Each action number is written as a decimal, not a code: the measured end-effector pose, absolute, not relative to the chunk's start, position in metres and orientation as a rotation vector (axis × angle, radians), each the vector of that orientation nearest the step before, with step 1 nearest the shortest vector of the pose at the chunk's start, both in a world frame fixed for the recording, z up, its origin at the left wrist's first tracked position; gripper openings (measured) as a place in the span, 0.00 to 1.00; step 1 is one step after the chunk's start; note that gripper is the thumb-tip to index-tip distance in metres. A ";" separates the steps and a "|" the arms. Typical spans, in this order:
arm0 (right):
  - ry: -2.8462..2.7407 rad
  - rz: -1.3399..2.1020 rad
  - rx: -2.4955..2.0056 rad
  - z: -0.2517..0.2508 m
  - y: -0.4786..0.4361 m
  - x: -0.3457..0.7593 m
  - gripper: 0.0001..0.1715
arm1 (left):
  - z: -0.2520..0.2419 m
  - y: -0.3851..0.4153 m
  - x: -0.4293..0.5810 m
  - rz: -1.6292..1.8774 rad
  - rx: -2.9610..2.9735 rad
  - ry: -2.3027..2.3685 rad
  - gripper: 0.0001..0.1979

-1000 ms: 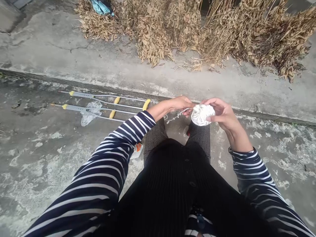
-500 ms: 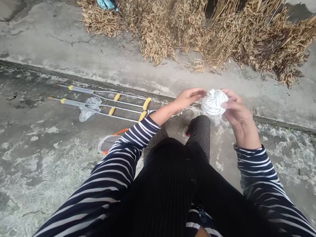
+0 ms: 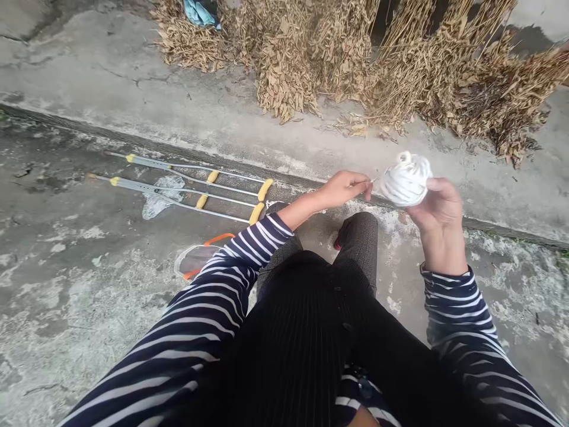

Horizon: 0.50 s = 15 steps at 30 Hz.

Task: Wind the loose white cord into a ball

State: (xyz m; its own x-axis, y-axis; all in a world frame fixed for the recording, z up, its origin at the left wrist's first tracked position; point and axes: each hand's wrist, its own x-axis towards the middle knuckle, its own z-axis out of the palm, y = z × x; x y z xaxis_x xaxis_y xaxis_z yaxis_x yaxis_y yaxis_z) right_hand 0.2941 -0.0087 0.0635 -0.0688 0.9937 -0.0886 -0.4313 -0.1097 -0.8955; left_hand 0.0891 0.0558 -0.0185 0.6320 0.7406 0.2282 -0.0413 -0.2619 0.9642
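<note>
A white ball of wound yarn or cord (image 3: 405, 182), with a small loop standing up on top, is held up over the step edge. My right hand (image 3: 438, 207) grips it from the right, thumb on its side and fingers beneath. To the left of the ball, my left hand (image 3: 347, 188) has its fingertips pinched together. A thin white strand seems to run from those fingertips to the ball.
A pair of metal crutches (image 3: 191, 169) with yellow pads lies on the concrete at left, over a clear plastic bag (image 3: 155, 207). Nearby is an orange-rimmed mesh item (image 3: 193, 261). Dried plant stalks (image 3: 306, 59) line the raised ledge, with a blue cloth (image 3: 198, 13).
The ball has moved right and slightly up with my right hand, turning a little. My left fingers have closed into a pinch, and a gap has opened between them and the ball.
</note>
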 end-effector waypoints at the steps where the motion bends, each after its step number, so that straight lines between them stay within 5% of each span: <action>1: -0.830 1.455 -0.888 0.067 -0.009 0.298 0.25 | -0.021 0.054 0.086 0.803 1.689 0.601 0.19; 9: -0.646 1.284 -0.712 0.104 -0.002 0.318 0.34 | -0.050 0.052 0.064 0.681 1.664 0.659 0.14; 13: -0.637 1.199 -0.597 0.147 -0.005 0.330 0.18 | -0.054 0.058 0.059 0.601 1.597 0.671 0.14; 15: -0.662 1.176 -0.633 0.172 -0.005 0.344 0.19 | -0.054 0.060 0.058 0.595 1.564 0.653 0.15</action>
State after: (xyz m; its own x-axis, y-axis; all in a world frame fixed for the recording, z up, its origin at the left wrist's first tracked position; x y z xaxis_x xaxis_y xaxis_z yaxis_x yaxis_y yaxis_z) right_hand 0.3444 -0.0047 0.1722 0.2457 0.9600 0.1344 -0.6129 0.2612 -0.7458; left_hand 0.0581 0.0596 -0.0545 0.7041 0.7101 -0.0012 0.0646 -0.0623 0.9960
